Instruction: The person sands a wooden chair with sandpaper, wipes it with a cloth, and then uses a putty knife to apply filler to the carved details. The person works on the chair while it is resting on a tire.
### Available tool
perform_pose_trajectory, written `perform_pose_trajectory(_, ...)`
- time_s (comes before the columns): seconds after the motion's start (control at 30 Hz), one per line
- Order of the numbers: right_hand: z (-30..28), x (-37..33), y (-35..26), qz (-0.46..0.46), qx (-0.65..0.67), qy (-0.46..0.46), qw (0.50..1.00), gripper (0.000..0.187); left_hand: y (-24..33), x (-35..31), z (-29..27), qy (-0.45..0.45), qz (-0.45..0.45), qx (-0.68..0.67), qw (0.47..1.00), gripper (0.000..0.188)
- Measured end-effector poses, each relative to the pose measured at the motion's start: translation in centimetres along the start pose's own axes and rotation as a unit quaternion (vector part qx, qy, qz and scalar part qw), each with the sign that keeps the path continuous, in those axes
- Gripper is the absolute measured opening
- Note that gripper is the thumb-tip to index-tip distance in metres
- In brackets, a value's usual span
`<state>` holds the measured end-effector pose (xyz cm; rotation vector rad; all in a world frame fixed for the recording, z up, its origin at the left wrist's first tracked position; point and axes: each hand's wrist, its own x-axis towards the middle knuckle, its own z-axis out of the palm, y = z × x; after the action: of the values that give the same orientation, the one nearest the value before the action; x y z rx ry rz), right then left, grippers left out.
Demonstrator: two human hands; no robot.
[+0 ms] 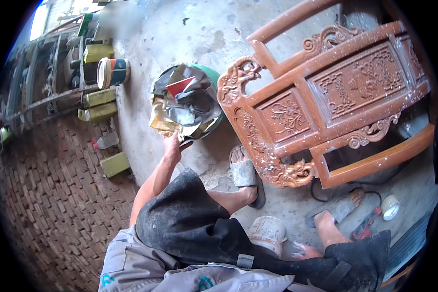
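Observation:
My left hand (173,144) reaches to the near edge of a round green bucket (210,73) filled with crumpled sheets. Its thumb lies over a tan paper sheet (163,122) and the fingers close below; whether the bucket's rim is in the grip too, I cannot tell. Dark grey sheets (197,101) and a red piece (180,86) lie on top of the heap. Low beside a dusty white bucket (267,232), my right hand (306,251) hangs with whitened fingers stretched out, apparently holding nothing. Part of it is hidden by my dark clothing.
A carved reddish-brown wooden chair (301,112), speckled white, lies to the right. My sandalled feet (242,168) stand near it. A red-handled tool (367,225), a cable and a white container (390,207) are at lower right. Paint bucket (119,72), yellow blocks and bricks line the left.

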<state>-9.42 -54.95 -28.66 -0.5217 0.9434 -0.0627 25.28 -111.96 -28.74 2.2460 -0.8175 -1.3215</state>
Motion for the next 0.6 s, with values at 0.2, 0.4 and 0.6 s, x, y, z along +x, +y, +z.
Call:
perform_pose_trajectory(0.2,-7.3,1.5,0.1,0.054,-0.127,0.071,0.988,0.075,0.2,-1.0,-2.7,0.058,0.137,-0.004,0.989,0.037)
perform_pose_trajectory(0.4,-10.9,-6.9,-4.5,0.109,-0.205,0.144,0.962,0.063,-0.5,-0.5,-9.1,0.127,0.213,-0.051,0.967,0.034)
perform_pose_trajectory(0.6,-13.3,-20.7,-14.8,0.092,-0.264,0.246,0.928,0.053,5.8,-10.0,-6.3,0.085,0.506,-0.008,0.859,0.038)
